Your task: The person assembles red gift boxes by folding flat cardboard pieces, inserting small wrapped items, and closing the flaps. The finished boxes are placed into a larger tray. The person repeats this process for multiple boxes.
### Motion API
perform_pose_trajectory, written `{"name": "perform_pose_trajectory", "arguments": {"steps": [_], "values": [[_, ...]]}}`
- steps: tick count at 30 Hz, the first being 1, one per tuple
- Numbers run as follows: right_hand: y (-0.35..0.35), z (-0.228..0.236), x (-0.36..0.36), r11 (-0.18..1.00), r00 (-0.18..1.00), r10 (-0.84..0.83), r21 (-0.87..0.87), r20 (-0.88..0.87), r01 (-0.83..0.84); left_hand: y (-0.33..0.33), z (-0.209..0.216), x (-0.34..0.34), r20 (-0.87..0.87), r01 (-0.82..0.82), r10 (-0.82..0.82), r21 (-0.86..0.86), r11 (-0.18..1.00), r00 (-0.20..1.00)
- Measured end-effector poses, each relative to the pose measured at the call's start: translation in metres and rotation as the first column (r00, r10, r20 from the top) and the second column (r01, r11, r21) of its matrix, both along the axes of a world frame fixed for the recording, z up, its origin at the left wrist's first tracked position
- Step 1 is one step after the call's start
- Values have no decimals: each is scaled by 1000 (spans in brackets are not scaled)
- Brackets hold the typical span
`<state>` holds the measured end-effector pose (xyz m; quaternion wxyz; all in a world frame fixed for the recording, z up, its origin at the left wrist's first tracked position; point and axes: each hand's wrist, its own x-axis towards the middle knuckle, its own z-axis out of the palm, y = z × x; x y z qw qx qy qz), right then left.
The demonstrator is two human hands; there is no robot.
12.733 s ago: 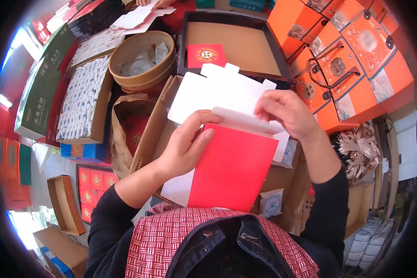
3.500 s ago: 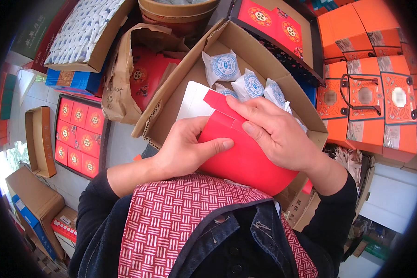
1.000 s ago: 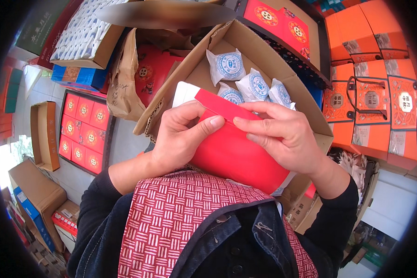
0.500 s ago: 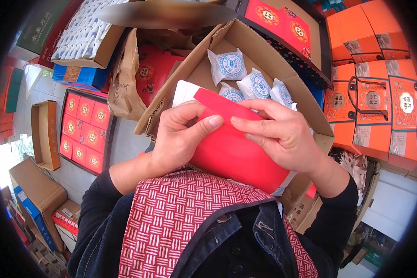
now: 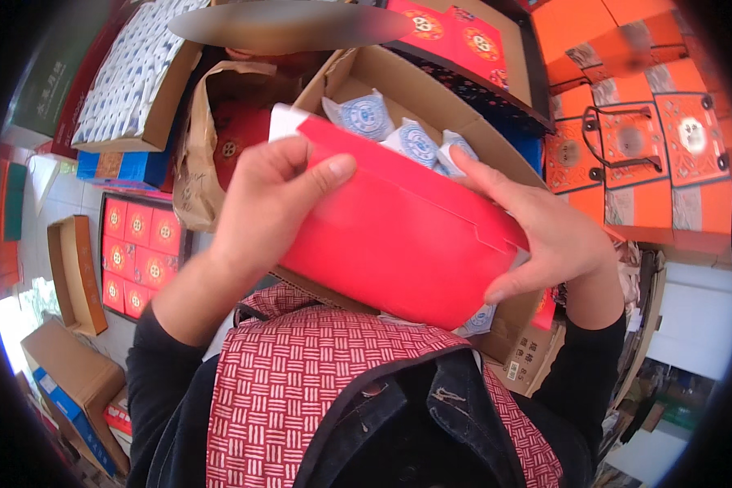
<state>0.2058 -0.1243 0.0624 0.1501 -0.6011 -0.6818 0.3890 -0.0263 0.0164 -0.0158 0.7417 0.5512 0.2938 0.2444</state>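
Note:
A flat red paperboard box [image 5: 390, 236] lies across the front of me, with a lengthwise flap seam and a tab near its right end. A white flap [image 5: 285, 123] sticks out at its far left corner. My left hand [image 5: 272, 195] is closed on the left end, thumb on the red face and fingers curled behind. My right hand [image 5: 557, 232] is at the right end, fingers stretched out and spread, thumb against the box's edge. Beneath and beyond sits a cardboard carton [image 5: 464, 102] holding several white packets [image 5: 364, 115] with blue print.
Orange gift boxes with handles [image 5: 626, 142] stack up at the right. A tray of small red boxes [image 5: 142, 252] is on the left. A brown paper bag [image 5: 193, 167] stands beside the carton; a tray of red boxes [image 5: 476, 45] lies beyond it. A narrow cardboard tray [image 5: 73, 272] is far left.
My right hand has left the flap's middle and spread at the right end. My left hand has moved left along with the red box, which shows more of its face.

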Motion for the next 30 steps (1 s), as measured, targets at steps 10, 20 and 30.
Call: {"name": "perform_pose_trajectory", "arguments": {"steps": [10, 20, 30], "values": [[-57, -45, -9, 532, 266, -568, -100, -779, 841, -11, 88, 61, 186, -136, -271, 972, 194, 945], [-30, -123, -55, 377, 280, -481, 93, -831, 922, -90, -33, 43, 85, 251, -237, -254, 934, 968], [-28, -118, -53, 507, 269, -426, 19, -864, 862, -91, -27, 52, 131, 119, -70, -423, 898, 989]]}}
